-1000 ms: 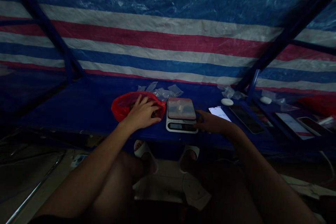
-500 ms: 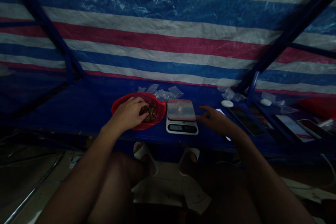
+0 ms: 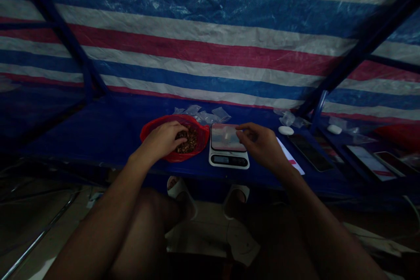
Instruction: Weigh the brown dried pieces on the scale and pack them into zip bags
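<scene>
A: In the head view, how does the left grip stand?
B: Pressed together, down among brown pieces that fill a red plastic bag, right at the grip.
A: And the right grip?
B: Spread and curved, reaching over the platform of a digital scale. The light is poor, so I can't quite tell whether it touches the scale.
A: What's around them?
B: Small clear plastic bags lie beyond the left grip. Right of the right grip, a white slip and phones sit on the blue counter.
</scene>
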Demonstrator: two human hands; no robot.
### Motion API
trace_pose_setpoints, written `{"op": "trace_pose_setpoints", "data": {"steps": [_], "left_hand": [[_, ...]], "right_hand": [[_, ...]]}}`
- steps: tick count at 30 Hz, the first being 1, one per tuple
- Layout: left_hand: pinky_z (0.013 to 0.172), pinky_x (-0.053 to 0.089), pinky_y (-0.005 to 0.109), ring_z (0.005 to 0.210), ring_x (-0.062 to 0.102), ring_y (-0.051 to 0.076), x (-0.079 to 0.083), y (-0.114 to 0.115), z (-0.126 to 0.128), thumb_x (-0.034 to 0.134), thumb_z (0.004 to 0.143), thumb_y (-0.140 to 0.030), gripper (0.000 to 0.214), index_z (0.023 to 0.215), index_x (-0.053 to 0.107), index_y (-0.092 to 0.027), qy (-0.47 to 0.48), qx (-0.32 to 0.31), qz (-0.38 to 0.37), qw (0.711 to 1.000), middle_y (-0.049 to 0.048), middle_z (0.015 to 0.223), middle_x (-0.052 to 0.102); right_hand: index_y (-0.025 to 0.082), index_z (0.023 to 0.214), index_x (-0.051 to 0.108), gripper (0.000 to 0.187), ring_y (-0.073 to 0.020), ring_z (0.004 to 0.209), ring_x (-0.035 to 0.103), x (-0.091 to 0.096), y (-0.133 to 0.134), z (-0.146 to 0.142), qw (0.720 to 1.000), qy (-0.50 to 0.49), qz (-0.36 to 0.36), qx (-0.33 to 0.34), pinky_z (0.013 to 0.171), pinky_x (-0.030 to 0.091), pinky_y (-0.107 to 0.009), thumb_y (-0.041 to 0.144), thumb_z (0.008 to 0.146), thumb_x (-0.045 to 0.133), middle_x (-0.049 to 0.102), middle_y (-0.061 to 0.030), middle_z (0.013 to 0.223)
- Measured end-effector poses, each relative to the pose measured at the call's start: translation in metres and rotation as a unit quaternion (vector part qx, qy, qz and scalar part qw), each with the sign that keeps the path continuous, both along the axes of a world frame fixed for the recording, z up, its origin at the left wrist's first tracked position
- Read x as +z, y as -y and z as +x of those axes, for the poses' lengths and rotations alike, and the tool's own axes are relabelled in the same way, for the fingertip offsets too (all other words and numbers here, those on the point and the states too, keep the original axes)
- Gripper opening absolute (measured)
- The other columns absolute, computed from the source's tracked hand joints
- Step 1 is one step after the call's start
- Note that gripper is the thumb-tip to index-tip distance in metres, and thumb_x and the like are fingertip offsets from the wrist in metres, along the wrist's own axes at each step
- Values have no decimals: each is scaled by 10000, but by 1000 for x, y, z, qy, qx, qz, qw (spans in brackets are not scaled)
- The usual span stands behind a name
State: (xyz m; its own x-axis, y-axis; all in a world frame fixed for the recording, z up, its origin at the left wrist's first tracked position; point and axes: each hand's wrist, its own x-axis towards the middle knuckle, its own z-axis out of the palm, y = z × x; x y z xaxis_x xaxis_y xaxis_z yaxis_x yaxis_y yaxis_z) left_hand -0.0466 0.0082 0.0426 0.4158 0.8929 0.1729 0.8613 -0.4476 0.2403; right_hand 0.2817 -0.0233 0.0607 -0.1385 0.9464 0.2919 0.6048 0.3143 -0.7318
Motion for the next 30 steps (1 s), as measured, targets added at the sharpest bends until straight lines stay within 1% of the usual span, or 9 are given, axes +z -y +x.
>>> {"op": "trace_pose_setpoints", "data": {"steps": [3,6,8,11,14,18,22,26,30], "left_hand": [[1104,556,471,1232,726,324,4,5,1,635,1021,-364,354,1282,784,-176,27,14,18,999,131,1335,769],[1050,577,459,1181,738,312,10,11,4,518,1067,-351,357,1232,790,-188,50,42,55,996,115,1271,783],[1032,579,439,1159,739,298,14,14,5,460,1076,-305,373,1233,781,-196,72,77,91,990,105,1252,781],[1039,572,419,1152,734,285,17,17,7,443,1074,-285,381,1258,765,-200,115,125,141,975,98,1236,773],[1038,572,414,1139,731,275,17,18,8,472,1069,-313,359,1256,761,-211,147,129,149,969,84,1225,772],[993,580,393,1104,739,255,15,17,10,499,1058,-325,328,1220,768,-230,174,117,128,969,65,1201,785],[953,571,377,1057,746,246,12,11,9,516,1046,-335,309,1153,784,-225,189,120,111,968,65,1132,800],[902,561,371,1000,746,243,10,6,6,525,1044,-354,314,1113,796,-212,203,124,114,965,69,1078,809],[865,564,366,959,752,244,9,6,4,524,1030,-359,328,1084,810,-207,207,143,116,961,75,1063,824]], "right_hand": [[184,1069,791,194,-190,841,756,3,-2,-40,992,3,33,123,746,546,-287,216,984,619,827,-67,979],[183,1105,799,272,-200,1009,764,5,-15,-85,966,85,40,239,922,554,-314,92,988,571,837,-87,1137],[155,1139,798,338,-211,1091,750,5,-29,-112,947,145,45,284,993,538,-323,22,949,552,820,-119,1212],[83,1308,737,377,-272,1251,688,3,-50,-141,929,227,56,286,1088,511,-376,107,935,685,732,-212,1388],[80,1296,741,437,-278,1198,704,-1,-65,-156,917,274,6,290,1042,532,-355,147,869,807,743,-217,1362],[95,1195,793,298,-257,1072,755,-4,-75,-163,915,275,-20,294,953,554,-316,75,908,718,805,-193,1237],[93,1238,790,330,-266,1078,767,-1,-75,-163,919,274,-3,283,935,565,-323,64,931,671,810,-201,1245],[54,1269,775,345,-282,1085,770,8,-74,-162,913,313,-1,260,921,569,-341,69,960,623,800,-233,1256],[57,1214,800,329,-279,1063,770,18,-79,-162,910,337,4,243,881,547,-330,66,965,585,815,-230,1186]]}}
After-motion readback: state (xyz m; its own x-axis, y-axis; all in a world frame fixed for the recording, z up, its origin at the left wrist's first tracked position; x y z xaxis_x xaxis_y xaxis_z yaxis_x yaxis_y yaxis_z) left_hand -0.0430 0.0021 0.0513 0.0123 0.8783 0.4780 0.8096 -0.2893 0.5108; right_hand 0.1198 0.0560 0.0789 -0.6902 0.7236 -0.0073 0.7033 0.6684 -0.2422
